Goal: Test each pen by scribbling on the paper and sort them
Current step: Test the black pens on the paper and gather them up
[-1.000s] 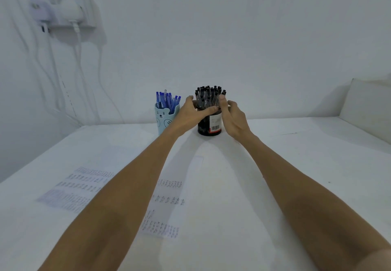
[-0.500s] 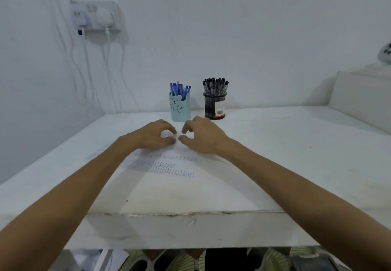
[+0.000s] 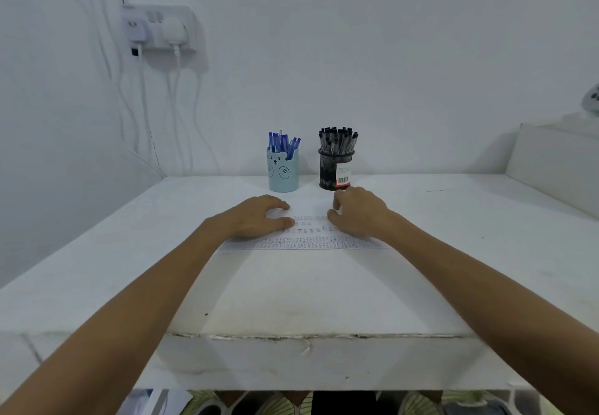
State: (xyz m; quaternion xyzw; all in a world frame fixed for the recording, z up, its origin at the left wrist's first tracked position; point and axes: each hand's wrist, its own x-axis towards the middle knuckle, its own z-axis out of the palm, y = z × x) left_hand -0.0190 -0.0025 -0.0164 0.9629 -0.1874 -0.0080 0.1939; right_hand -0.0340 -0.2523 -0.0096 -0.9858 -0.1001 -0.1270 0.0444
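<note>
A sheet of paper (image 3: 308, 241) with rows of small printed marks lies flat on the white desk. My left hand (image 3: 259, 218) rests palm-down on its left part, fingers spread and holding nothing. My right hand (image 3: 359, 213) rests on its right part, fingers apart and also without anything in them. Behind the paper stand two holders: a light blue bear cup (image 3: 283, 171) with several blue pens (image 3: 282, 143), and to its right a black mesh cup (image 3: 335, 170) packed with several black pens (image 3: 338, 140). No pen lies on the desk.
The white desk (image 3: 324, 301) ends in a worn front edge close to me. A wall socket strip (image 3: 158, 27) with chargers and hanging cables is at upper left. A white raised block (image 3: 557, 165) stands at the right. Patterned fabric shows under the desk.
Both hands left the black pen cup and drew back to the paper, then spread apart on it. The paper now lies squared in front of the cups. My head pulled back.
</note>
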